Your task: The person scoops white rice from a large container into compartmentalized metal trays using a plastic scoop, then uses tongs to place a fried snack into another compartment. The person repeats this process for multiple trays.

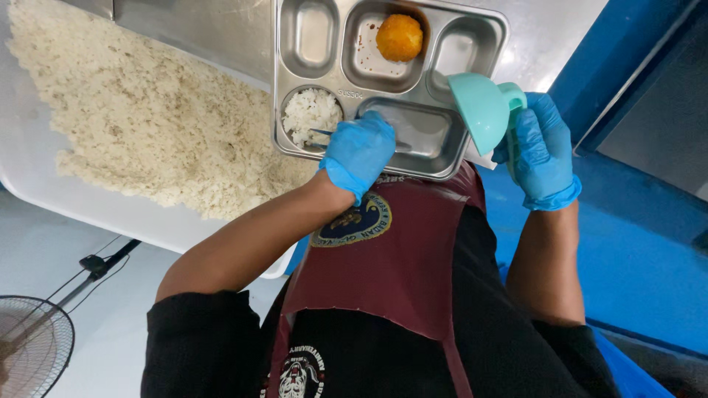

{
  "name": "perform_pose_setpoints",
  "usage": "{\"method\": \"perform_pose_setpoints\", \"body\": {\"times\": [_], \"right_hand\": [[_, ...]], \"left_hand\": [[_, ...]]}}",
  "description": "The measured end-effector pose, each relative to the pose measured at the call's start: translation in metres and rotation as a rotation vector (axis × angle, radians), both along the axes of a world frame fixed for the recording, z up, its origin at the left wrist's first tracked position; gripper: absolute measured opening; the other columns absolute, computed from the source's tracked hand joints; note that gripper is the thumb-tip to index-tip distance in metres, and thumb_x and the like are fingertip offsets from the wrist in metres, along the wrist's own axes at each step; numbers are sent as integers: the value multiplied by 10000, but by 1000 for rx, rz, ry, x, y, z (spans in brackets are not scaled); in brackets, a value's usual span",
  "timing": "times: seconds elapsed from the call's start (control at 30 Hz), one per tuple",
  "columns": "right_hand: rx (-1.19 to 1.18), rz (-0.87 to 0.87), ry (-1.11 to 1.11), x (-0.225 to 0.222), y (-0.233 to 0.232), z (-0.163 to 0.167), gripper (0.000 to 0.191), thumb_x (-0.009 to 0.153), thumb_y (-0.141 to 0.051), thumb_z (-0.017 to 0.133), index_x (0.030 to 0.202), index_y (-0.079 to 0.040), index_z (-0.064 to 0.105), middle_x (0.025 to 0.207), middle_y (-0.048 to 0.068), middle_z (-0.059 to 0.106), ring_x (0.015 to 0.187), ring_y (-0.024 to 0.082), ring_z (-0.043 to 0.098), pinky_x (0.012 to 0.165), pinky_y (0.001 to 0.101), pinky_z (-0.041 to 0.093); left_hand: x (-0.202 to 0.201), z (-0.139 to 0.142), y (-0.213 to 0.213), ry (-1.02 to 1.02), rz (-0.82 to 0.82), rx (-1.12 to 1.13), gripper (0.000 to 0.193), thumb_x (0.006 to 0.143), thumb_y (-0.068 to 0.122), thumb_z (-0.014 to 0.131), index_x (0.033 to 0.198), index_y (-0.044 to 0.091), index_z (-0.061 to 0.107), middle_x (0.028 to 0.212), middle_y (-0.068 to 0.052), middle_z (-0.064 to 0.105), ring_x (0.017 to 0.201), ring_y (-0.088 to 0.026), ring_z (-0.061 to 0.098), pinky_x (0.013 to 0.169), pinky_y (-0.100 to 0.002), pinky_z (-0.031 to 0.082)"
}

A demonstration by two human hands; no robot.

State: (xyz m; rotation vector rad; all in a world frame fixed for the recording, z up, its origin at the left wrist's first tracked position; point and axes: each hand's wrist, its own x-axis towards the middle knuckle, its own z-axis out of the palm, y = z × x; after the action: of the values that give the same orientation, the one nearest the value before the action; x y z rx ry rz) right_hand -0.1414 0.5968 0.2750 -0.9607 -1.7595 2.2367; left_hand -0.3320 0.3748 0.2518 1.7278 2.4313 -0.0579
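Note:
My left hand (359, 151), in a blue glove, grips the near edge of a steel compartment tray (435, 158), thumb over the rim. One round compartment holds a mound of white rice (310, 112). A golden fried ball (399, 37) lies in the middle far compartment. My right hand (542, 151), also gloved in blue, holds a teal scoop cup (483, 110) by its handle, tilted over the tray's right edge, its rounded back facing me.
A big white tub (44, 184) filled with loose cooked rice (140, 110) lies to the left of the tray. A steel counter (214, 29) runs behind. Blue surface on the right; a fan (33, 346) and cable on the floor at lower left.

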Motion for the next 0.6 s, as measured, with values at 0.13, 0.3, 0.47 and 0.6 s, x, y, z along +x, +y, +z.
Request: {"method": "perform_pose_setpoints", "body": {"times": [0.13, 0.3, 0.47, 0.6], "right_hand": [[-23, -12, 51, 2, 2, 0, 296, 1180, -282, 508, 1332, -33, 560, 910, 75, 640, 697, 127, 587, 671, 284, 494], [-38, -57, 52, 10, 1, 4, 291, 1190, -298, 515, 1339, -52, 562, 915, 59, 644, 695, 124, 602, 616, 259, 498], [9, -39, 26, 12, -5, 7, 325, 1185, -315, 514, 1376, -60, 578, 908, 47, 640, 679, 115, 588, 638, 266, 472], [-19, -63, 130, 9, -8, 10, 331, 1233, -297, 530, 1394, -12, 579, 991, 68, 645, 718, 128, 572, 642, 263, 476]], "left_hand": [[-14, 28, 0, -137, 41, 74, 105, 821, 84, 631, 923, 75, 656, 819, -135, 667, 667, -275, 713, 541, -384, 555], [-45, 71, -53, -245, 262, 112, 136, 880, 101, 646, 1004, 131, 693, 959, -81, 712, 723, -301, 691, 600, -446, 540], [-48, 53, -74, -225, 242, 351, 356, 938, 81, 647, 1281, 150, 708, 1091, -63, 739, 802, -295, 694, 677, -434, 552], [-47, 40, -76, -356, 275, 581, 276, 947, 128, 679, 1220, 158, 704, 1097, -37, 719, 841, -284, 708, 718, -414, 568]]}}
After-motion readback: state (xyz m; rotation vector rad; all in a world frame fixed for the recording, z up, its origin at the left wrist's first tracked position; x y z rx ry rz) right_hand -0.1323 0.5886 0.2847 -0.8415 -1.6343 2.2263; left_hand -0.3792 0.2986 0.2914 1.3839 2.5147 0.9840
